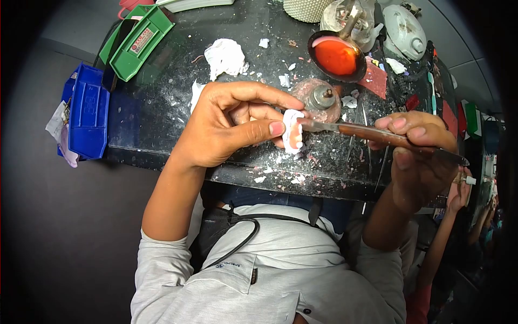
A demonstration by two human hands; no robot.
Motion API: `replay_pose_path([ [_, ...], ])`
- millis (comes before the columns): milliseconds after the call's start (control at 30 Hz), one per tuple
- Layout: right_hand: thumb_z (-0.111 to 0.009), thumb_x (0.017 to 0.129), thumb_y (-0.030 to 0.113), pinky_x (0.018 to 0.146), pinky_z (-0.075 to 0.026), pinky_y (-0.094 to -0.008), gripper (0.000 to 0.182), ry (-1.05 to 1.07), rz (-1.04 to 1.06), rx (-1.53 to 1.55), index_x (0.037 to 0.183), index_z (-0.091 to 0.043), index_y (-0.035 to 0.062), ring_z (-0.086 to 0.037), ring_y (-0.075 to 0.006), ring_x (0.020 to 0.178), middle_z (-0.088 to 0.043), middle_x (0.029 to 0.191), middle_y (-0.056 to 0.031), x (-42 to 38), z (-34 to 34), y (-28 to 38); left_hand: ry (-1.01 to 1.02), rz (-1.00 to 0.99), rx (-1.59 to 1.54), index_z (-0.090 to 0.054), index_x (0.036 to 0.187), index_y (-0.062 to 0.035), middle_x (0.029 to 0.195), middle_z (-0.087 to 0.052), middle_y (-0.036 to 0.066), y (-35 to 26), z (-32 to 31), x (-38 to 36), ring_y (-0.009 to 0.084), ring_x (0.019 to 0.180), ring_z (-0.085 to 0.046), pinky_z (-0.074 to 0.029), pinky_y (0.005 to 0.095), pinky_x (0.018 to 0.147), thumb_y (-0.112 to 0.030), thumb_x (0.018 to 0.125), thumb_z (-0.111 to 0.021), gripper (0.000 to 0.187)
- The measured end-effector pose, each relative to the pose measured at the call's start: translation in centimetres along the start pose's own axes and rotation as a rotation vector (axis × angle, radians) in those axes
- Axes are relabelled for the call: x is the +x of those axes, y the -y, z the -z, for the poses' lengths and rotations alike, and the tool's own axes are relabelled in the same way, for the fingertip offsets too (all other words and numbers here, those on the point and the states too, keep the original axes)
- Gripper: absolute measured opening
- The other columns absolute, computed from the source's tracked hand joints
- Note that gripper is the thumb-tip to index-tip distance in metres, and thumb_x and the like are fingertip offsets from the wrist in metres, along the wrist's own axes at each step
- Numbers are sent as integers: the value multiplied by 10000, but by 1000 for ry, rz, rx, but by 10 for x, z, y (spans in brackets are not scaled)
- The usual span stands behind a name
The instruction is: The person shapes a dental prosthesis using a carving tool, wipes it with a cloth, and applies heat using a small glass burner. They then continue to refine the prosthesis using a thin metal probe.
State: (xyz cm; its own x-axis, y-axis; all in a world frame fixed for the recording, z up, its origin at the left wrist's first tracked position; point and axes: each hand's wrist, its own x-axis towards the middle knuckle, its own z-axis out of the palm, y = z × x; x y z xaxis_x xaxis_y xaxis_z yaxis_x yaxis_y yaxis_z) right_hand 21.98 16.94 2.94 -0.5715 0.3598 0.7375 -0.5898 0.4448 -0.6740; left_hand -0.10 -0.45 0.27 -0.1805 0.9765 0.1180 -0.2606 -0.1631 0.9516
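My left hand (226, 121) pinches a small white plaster dental model (291, 127) between thumb and fingers, above the front part of the bench. Pink wax and a row of white teeth run along the model's right side. A wax knife (356, 131) with a brown wooden handle and metal ends is gripped in my right hand (418, 137). Its blade tip lies right at the pink wax, beside the upper teeth. Just behind the model stands a glass spirit lamp (322, 99) with a metal cap.
A pan of red-orange liquid (335, 58) sits behind the lamp, near a pink wax sheet (374, 80). Crumpled white material (224, 57) and scraps litter the black bench (156, 116). Green (141, 46) and blue bins (88, 119) stand left. Another person's hand (458, 191) shows at right.
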Motion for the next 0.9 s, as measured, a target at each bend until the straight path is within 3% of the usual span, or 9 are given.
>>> replay_pose_path([
  [333,-685,908,8,643,-648,-360,275,-22,-41,54,1136,-555,-75,-700,-319,905,-616,1021,-255,0,17,3,-9,5,-33,-642,1169,163,1099,-709,295,-1,-2,0,278,931,-754,-615,336,820,60,875,-685,314],
  [633,-594,946,4,656,-659,-399,310,-112,26,30,1227,-516,-103,-699,-374,935,-597,1102,-304,1,25,3,29,-44,-37,-660,1142,161,1086,-706,303,3,-2,-1,300,932,-752,-624,370,824,69,846,-709,315],
  [700,-560,941,-44,675,-667,-395,302,-223,99,-246,1226,-512,-131,-709,-399,932,-597,1137,-345,2,22,0,24,-44,-29,-659,1143,161,1085,-705,304,2,-2,-1,303,934,-751,-624,372,825,71,843,-709,317],
  [900,-556,907,-120,713,-678,-374,275,-228,36,-337,1177,-543,-165,-713,-395,929,-615,1091,-357,4,13,-1,16,-36,-17,-659,1138,162,1087,-704,306,3,-3,0,303,936,-751,-623,376,836,69,849,-704,307],
])
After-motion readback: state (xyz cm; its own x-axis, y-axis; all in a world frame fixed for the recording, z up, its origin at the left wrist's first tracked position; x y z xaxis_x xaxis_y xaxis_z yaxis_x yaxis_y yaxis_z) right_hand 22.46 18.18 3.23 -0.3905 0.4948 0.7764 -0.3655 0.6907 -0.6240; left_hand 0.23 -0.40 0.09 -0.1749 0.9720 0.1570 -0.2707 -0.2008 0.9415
